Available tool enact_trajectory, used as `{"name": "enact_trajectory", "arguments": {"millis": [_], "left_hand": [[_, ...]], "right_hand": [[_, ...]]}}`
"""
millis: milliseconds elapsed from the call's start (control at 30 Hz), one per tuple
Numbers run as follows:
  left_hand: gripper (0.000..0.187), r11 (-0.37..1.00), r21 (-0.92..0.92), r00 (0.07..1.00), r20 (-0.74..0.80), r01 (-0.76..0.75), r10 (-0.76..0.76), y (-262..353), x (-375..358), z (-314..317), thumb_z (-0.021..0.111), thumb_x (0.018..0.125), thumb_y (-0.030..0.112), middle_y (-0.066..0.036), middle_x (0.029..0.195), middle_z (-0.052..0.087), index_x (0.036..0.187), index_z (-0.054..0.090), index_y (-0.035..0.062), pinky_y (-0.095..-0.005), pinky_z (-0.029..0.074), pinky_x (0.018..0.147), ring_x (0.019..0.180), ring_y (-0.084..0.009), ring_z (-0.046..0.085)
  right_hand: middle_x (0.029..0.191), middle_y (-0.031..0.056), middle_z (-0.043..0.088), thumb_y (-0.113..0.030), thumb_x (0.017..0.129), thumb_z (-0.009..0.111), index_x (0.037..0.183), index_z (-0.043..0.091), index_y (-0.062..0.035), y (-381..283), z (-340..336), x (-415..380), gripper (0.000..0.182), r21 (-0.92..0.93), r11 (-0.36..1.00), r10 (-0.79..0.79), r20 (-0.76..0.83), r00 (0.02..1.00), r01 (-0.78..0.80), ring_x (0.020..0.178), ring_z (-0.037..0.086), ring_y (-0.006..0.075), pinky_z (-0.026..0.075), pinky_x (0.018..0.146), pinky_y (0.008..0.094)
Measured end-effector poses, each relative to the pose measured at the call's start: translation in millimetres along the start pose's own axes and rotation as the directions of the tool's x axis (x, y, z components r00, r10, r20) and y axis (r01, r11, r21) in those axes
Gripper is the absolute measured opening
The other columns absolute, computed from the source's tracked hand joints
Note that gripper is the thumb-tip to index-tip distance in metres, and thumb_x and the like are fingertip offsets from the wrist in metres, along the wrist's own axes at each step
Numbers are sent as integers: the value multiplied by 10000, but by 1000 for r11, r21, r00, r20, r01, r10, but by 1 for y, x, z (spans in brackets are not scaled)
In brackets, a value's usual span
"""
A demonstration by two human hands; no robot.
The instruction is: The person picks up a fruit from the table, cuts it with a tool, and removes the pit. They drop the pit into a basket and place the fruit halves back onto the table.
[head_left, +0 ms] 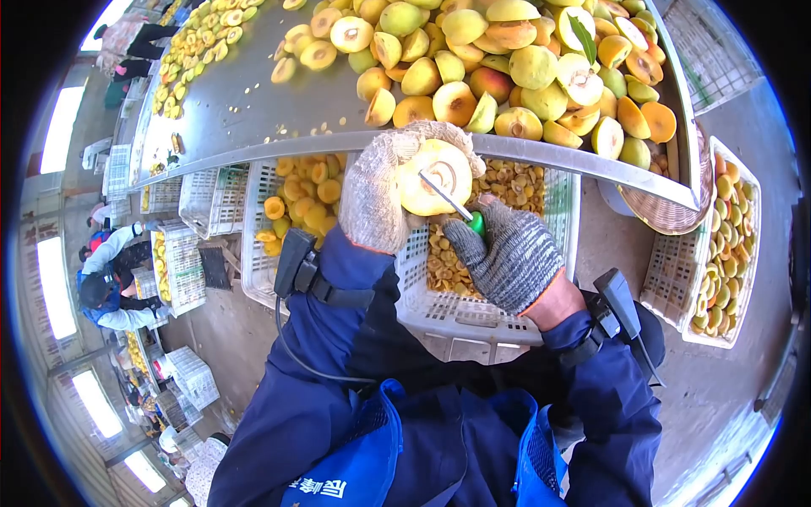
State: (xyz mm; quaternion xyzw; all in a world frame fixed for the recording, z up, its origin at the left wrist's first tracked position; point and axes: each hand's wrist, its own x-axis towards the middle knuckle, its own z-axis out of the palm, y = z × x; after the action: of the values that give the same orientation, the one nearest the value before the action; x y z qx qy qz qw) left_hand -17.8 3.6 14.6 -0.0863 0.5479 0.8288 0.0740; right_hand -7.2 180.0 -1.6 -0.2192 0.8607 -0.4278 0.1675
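My left hand point(373, 196), in a pale knitted glove, is wrapped round a halved peach point(436, 155) with its cut face toward me. My right hand point(517, 258), in a grey knitted glove, grips a green-handled pitting tool point(477, 224). The thin metal shaft crosses the peach's cut face, its tip by the brown ring at the centre. Both hands are just in front of the metal table's edge point(321, 145). Below them is a white crate point(473, 323) with brown-yellow pits or scraps point(450, 269) in it.
Halved peaches point(541, 68) are heaped on the metal table, one with a green leaf point(583, 39). Crates of peach halves stand left point(258, 253) and right point(676, 275). A wicker basket point(672, 221) is under the table's right corner. Another person point(114, 279) works far left.
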Motion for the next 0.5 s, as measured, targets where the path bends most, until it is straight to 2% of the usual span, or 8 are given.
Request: {"name": "enact_trajectory", "arguments": {"millis": [100, 200, 267, 300, 367, 433, 500], "left_hand": [[540, 1000, -16, 1000, 29, -1, 1, -1, 1, -4, 364, 987, 380, -231, 1023, 686, 1130, 599, -84, -383, 566, 849, 950, -315, 684], [520, 993, 84, 997, -18, -77, 79, -2, -4, 2, 377, 984, 364, -225, 1014, 687, 1123, 601, -84, -383, 564, 856, 954, -312, 683], [503, 993, 89, 996, -45, -74, 78, 1, -7, 10, 380, 989, 352, -217, 1005, 690, 1121, 601, -80, -384, 562, 851, 941, -309, 680], [503, 993, 89, 996, -45, -76, 81, -2, -7, 9, 380, 989, 352, -217, 1005, 690, 1121, 601, -80, -384, 562, 851, 941, -309, 680], [507, 992, 52, 982, -146, -111, 118, -12, -6, 2, 385, 989, 358, -212, 990, 691, 1116, 605, -81, -388, 560, 854, 933, -309, 678], [499, 957, 260, 971, -166, -127, 174, -20, -14, -10, 389, 990, 354, -211, 983, 692, 1113, 610, -76, -381, 559, 843, 916, -302, 678], [491, 815, 562, 967, -96, -143, 235, -28, -27, -27, 393, 990, 349, -210, 976, 694, 1109, 616, -72, -374, 557, 832, 900, -296, 677]], "right_hand": [[719, 229, 643, -308, 938, 656, 1013, 641, 1, -2, 0, 0, 318, -44, 999, 16, 11, 1000, -16, 638, 651, 396, 501, 581, 460], [761, 239, 653, -292, 944, 646, 1032, 639, 14, 0, 8, 0, 318, 8, 1000, 14, -19, 1000, -14, 693, 664, 399, 515, 616, 446], [802, 248, 659, -275, 948, 640, 1047, 636, 25, 1, 12, 1, 316, 206, 978, -20, -37, 999, 27, 753, 669, 408, 521, 653, 430], [802, 248, 659, -275, 948, 640, 1047, 636, 25, 2, 14, 2, 316, 205, 978, -22, -37, 999, 29, 753, 669, 408, 521, 653, 430], [731, 245, 634, -340, 943, 635, 929, 622, -2, 4, 18, 2, 339, 287, 954, -63, -94, 994, 88, 736, 634, 448, 498, 625, 506], [732, 245, 635, -344, 946, 629, 927, 626, 0, 2, 19, 4, 345, 292, 954, -48, -81, 996, 70, 736, 633, 449, 499, 628, 504], [733, 246, 636, -347, 949, 623, 926, 630, 3, 3, 20, 4, 351, 296, 954, -33, -67, 997, 52, 735, 632, 450, 501, 631, 503]]}}
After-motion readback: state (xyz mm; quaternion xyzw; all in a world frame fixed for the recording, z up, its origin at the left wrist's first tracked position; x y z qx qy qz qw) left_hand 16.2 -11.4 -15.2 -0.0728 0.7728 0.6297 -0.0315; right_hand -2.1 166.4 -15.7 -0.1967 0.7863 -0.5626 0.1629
